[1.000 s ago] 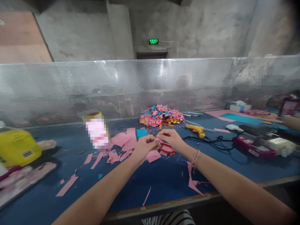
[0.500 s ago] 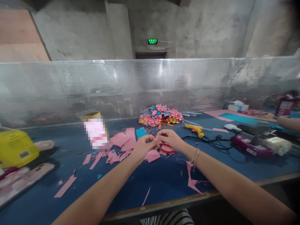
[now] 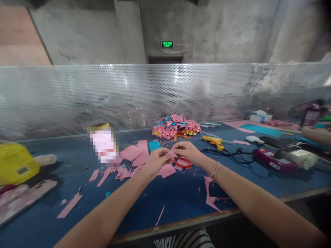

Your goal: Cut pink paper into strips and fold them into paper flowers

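Head view: nearest us, short of our hands, a thin pink sliver (image 3: pixel 160 215) lies on the blue table (image 3: pixel 144 206). Our left hand (image 3: pixel 157 161) and right hand (image 3: pixel 189 152) meet, fingertips pinching a small pink paper piece (image 3: pixel 172 154) between them. Just under the right hand we see a red loop (image 3: pixel 184 167); we cannot tell what it belongs to. Pink sheets (image 3: pixel 130 152) spread left of our hands. Beyond the right hand, to its right, lies a yellow glue gun (image 3: pixel 216 141); straight beyond both, a multicoloured paper pile (image 3: pixel 176 126), then a perforated metal panel (image 3: pixel 144 86).
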### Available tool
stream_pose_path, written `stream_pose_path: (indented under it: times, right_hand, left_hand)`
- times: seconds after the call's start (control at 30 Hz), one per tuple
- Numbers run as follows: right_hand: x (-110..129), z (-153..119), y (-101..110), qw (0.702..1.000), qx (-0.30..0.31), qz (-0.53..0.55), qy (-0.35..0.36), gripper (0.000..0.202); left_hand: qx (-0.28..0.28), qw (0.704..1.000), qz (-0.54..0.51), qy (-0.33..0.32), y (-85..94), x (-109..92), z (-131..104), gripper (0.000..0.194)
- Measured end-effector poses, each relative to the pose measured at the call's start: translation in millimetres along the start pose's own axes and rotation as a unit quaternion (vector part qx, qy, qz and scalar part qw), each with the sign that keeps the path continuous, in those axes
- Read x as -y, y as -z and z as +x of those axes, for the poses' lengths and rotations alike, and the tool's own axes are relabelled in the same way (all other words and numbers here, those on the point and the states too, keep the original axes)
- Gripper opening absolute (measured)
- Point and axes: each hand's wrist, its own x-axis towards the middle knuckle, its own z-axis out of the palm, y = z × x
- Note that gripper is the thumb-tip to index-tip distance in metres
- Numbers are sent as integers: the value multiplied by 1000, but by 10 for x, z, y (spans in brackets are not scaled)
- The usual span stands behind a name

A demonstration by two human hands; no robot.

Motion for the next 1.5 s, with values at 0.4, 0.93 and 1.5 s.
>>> stream_pose_path:
  times: [0.4,0.93,1.5]
  right_hand:
    - [16,-16,-51,995,9,97,-37,19]
    - [-32,62,-44,993,49,-96,46,14]
    - [28,-48,-69,951,25,-266,156,14]
  left_hand:
    - [4,997,-53,52,50,-11,15,20]
    - [10,995,-42,86,61,-26,30,9]
    - [-9,994,110,-15,83,58,60,21]
